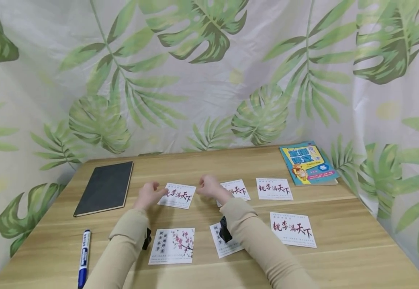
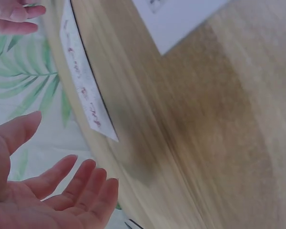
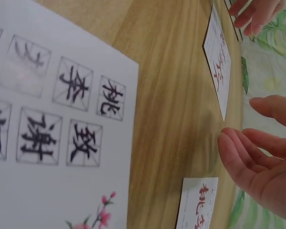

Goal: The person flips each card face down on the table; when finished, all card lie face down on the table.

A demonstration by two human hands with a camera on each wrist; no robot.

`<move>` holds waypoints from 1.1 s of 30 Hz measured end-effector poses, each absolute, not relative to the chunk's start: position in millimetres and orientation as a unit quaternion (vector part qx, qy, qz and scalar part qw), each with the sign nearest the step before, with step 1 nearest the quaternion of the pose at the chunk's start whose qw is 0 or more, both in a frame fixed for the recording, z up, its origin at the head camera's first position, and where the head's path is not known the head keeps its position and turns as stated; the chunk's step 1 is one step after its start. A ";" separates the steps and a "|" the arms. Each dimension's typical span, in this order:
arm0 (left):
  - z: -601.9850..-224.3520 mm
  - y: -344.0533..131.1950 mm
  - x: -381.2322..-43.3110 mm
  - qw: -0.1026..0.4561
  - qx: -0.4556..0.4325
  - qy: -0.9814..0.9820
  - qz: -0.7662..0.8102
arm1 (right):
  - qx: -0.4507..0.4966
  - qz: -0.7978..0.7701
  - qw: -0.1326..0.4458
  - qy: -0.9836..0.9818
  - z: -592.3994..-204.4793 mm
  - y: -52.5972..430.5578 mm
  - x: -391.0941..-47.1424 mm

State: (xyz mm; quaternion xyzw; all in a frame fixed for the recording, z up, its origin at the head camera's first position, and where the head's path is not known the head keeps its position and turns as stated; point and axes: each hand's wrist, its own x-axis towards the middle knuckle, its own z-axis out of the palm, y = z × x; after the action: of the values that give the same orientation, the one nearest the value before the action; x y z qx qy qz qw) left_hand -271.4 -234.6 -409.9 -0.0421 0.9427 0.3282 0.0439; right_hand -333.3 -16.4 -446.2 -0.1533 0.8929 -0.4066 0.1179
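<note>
sleeves are pointing at one card, lying flat on the table between left hand and right hand. fingers are hanging loose, gripping nothing; can't tell if left's touching. probably a card-arranging step; next is likely calling for light fingertip contact on both edges.

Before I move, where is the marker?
In the head view, the marker lies at the lower left, below the dark book and left of the person's left sleeve.

Left sleeve and right sleeve: long, plain beige, lightly creased. Cuffs same beige. Left wrist unit, right wrist unit: small, black.
</note>
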 end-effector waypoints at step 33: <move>-426.7 -225.3 -294.8 0.067 -0.070 0.969 0.226 | -0.133 -0.365 0.123 0.913 -441.0 -39.4 -319.9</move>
State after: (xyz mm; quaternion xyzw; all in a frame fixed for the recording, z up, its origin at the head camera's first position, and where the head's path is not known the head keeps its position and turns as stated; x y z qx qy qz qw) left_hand -294.8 -225.3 -426.7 -0.0696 0.9692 0.2262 0.0674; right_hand -319.9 -39.4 -441.0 -0.1334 0.9133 -0.3646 0.1233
